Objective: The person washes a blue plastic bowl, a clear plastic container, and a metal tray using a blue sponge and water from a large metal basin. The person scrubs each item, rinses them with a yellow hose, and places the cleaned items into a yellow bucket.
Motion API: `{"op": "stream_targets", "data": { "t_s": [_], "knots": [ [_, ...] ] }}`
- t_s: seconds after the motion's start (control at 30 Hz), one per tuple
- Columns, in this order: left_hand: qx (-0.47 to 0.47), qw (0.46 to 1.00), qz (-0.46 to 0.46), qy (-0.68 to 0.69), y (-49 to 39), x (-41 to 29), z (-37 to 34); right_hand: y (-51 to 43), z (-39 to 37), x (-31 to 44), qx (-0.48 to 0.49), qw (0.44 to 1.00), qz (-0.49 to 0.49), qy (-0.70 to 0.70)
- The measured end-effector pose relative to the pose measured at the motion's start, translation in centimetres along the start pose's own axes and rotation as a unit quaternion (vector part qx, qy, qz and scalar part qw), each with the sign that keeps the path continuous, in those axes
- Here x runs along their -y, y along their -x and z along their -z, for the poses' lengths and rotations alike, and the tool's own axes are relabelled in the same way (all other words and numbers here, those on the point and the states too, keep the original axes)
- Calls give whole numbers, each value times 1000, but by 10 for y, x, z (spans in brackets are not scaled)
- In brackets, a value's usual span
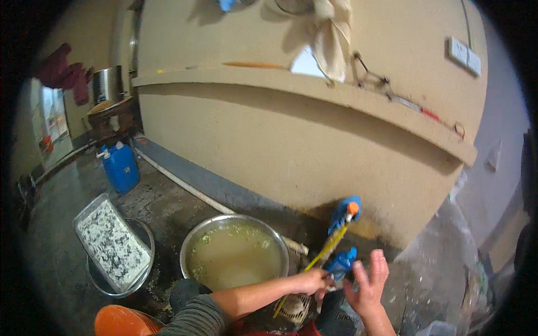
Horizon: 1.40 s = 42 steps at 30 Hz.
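Low at the right, my left hand [313, 281] reaches across and is closed around something small and pale, partly hidden by the fingers. Just right of it my right hand [370, 283] is raised with fingers apart, holding nothing. Between the two is a blue plastic item [342, 263], close to both hands; whether either touches it I cannot tell. A yellow stick or tube [328, 248] slants past my left hand towards an orange-capped blue thing [351, 210] by the wall. A metal basin [235, 256] of cloudy liquid with green bits stands left of my hands.
A tray [111, 245] with a white, dark-flecked surface leans in a round basin [151, 252]. A blue jerrycan [122, 168] stands behind. A white pipe [185, 185] runs along the wall's foot. A wall ledge [252, 80] holds tools. An orange object [122, 321] is at lower left.
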<state>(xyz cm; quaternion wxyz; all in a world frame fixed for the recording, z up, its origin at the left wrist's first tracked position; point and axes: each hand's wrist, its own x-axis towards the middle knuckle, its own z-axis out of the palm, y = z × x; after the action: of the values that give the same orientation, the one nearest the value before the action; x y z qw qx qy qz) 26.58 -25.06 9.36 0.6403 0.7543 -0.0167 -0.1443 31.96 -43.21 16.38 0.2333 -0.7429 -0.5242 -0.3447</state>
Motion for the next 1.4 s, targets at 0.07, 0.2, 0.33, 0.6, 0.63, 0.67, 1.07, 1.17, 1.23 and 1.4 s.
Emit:
{"op": "stream_targets", "data": {
  "t_s": [0.07, 0.2, 0.33, 0.6, 0.63, 0.67, 1.07, 1.17, 1.23, 1.4],
  "knots": [
    [3, 993, -1, -119, 10, 1, 9, -22, -1, 2, 139, 984, 106, 45],
    [-61, 978, -20, -200, 45, -2, 41, -55, -3, 15, 286, 944, 161, -20],
    [-202, 896, -122, -376, 95, -5, 59, -74, -3, 33, 374, 890, 130, -226],
    [-262, 797, -102, -535, 134, 2, 90, -98, -77, 49, 522, 743, 1, -418],
    [-281, 781, -136, -541, 137, 3, 95, -98, -89, 52, 547, 718, -8, -430],
    [-296, 768, -160, -545, 139, 6, 99, -95, -99, 56, 567, 693, -73, -439],
    [-620, 657, -232, -362, 141, 60, 143, -283, -177, 23, 132, 811, -170, -544],
    [-567, 733, -190, -324, 117, 97, 152, -360, -207, 12, 35, 840, -87, -534],
    [-545, 755, -184, -315, 102, 123, 164, -403, -235, 8, -33, 832, -46, -552],
    [-594, 743, -63, -302, 88, 194, 228, -493, -248, -4, -107, 808, -37, -578]
  ]
}}
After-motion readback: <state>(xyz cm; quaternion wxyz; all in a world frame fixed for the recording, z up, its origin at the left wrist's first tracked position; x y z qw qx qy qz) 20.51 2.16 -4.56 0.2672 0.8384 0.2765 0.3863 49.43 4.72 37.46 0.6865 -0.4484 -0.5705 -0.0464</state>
